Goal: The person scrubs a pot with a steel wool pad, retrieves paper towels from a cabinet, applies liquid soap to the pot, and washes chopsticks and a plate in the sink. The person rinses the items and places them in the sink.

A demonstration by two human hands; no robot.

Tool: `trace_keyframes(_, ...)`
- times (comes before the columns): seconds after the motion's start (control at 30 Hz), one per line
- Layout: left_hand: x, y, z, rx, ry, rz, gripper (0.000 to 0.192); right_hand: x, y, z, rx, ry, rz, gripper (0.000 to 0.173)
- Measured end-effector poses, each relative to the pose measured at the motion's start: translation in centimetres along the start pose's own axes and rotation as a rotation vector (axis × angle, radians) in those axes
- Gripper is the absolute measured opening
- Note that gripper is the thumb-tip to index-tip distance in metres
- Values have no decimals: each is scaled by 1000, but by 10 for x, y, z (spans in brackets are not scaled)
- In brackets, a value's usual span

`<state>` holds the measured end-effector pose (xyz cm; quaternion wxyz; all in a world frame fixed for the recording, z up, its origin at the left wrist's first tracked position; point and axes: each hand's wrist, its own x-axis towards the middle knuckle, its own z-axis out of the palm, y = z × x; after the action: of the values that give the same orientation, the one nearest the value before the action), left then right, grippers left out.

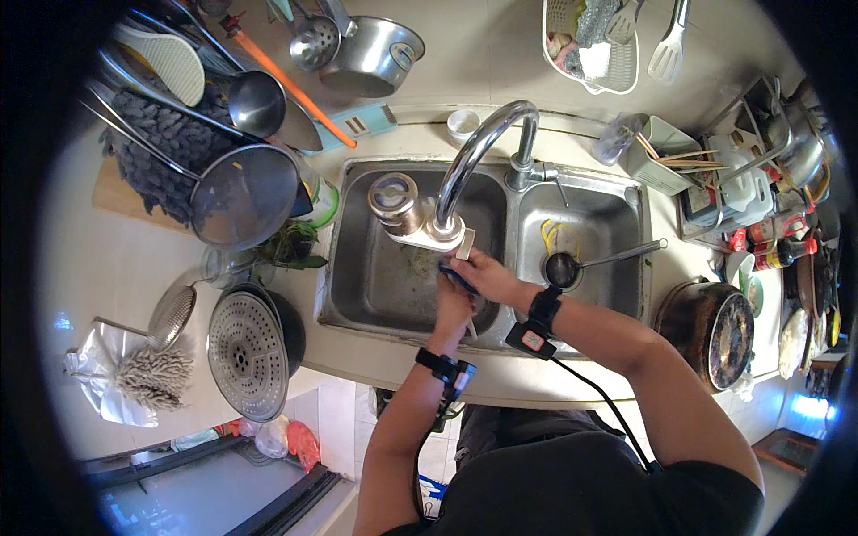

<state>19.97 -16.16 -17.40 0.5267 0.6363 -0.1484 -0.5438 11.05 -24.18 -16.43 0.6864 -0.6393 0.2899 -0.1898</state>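
Observation:
Under the outlet of the chrome faucet (pixel 482 137), both hands meet over the left basin of a double steel sink (pixel 362 281). My right hand (pixel 493 275) grips a small dark blue object (pixel 458 277), its kind unclear. My left hand (pixel 456 303) is closed around the lower side of the same object, its fingers partly hidden. Something thin and pale shows just below the left hand, too small to name. A tap-mounted water filter (pixel 394 199) hangs from the faucet end, with a flat lever (pixel 467 244) close above my right fingers. Pale scraps lie on the basin floor.
A ladle (pixel 563 269) and yellow peel-like strips (pixel 551 234) lie in the right basin. To the left stand a perforated steamer plate (pixel 248 358) and a mesh strainer (pixel 242 197). A blackened pot (pixel 704 335) and a chopstick holder (pixel 660 151) are on the right.

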Motion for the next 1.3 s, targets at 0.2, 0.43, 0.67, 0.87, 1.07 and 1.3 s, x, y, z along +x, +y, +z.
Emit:
trace_keyframes(0.2, -23, -24, -6, 240, -85, 205, 37, 0, 6, 16, -205, -22, 145, 28)
trace_keyframes(0.43, -80, -23, -7, 134, -164, -41, 56, 51, 50, 2, -632, 115, 30, 45)
trace_keyframes(0.67, -94, -13, -15, -17, -263, -178, 36, 76, 20, -50, -560, 541, 20, 46)
trace_keyframes(0.87, -38, 4, -29, -657, -169, -158, 23, 5, -4, -74, -616, 52, 160, 37)
trace_keyframes(1.07, 51, 22, -23, -897, -93, -145, 20, -117, 28, -11, -961, -289, -296, 51)
trace_keyframes(1.3, 92, 8, -28, -494, -299, 197, 18, -98, 43, -49, -1314, -324, -373, 52)
